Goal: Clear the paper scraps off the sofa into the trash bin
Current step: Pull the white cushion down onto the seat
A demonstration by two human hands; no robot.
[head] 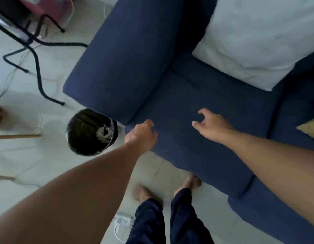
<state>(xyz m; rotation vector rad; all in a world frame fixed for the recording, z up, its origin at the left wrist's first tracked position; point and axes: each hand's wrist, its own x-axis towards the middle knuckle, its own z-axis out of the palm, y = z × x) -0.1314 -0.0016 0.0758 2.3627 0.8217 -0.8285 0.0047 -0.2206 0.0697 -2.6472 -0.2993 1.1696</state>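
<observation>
Left hand (143,133) curled into a fist at sofa (196,106) seat's front corner (contents not visible). Right hand (211,126) over seat, fingers loosely spread, empty. Paper scraps (104,132) in trash bin (78,145) beside armrest.

Both hands hover over the blue sofa (196,103) seat: the left hand (144,135) fisted, the right hand (212,125) with fingers (202,112) spread. The trash bin (77,138), at nine o'clock from the left hand, holds paper scraps (103,132).

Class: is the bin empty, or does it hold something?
Not empty: pale shredded scraps lie inside the upright bin, against its right wall.
</observation>
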